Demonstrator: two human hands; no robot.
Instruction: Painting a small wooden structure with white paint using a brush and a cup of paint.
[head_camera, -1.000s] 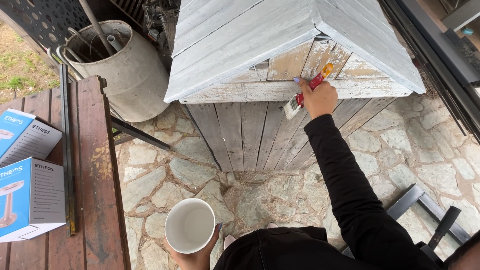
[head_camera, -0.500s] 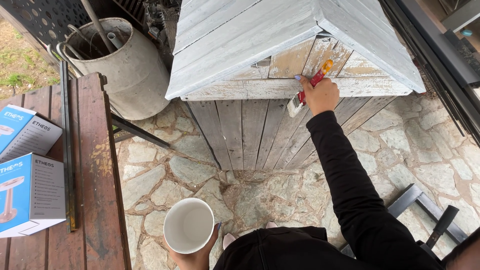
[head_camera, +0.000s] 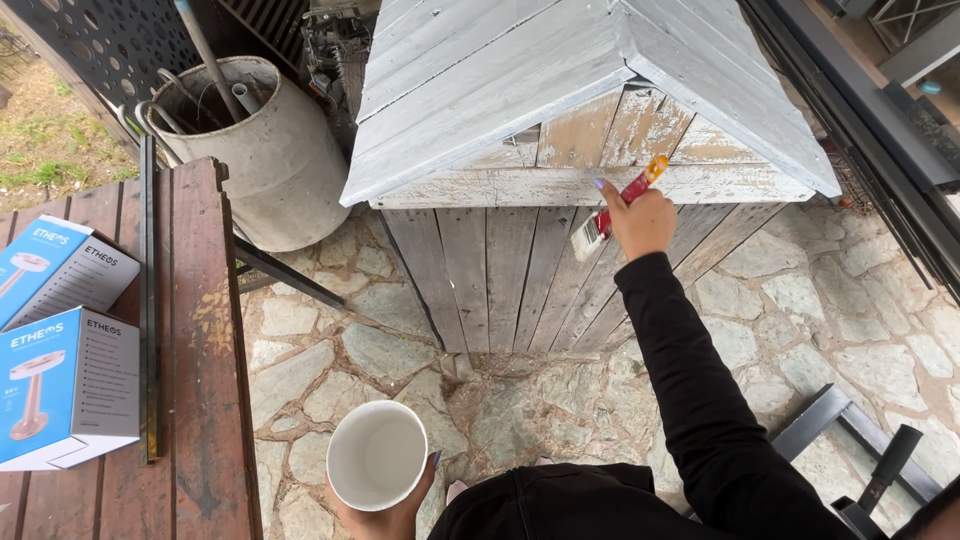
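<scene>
Your right hand (head_camera: 640, 222) is gripping a paintbrush (head_camera: 612, 212) by its red and yellow handle, fingers wrapped tight around it; the pale bristles are touching the grey vertical boards of the small wooden house (head_camera: 520, 130), just below its whitewashed roof edge; your left hand (head_camera: 385, 510) is cupping a white paper cup (head_camera: 377, 455) from beneath, holding it upright and low over the stone paving (head_camera: 330, 350); two blue boxes (head_camera: 62, 345) are lying on the wooden table (head_camera: 205, 330) to your left; a metal bucket (head_camera: 270, 150) is standing beyond.
</scene>
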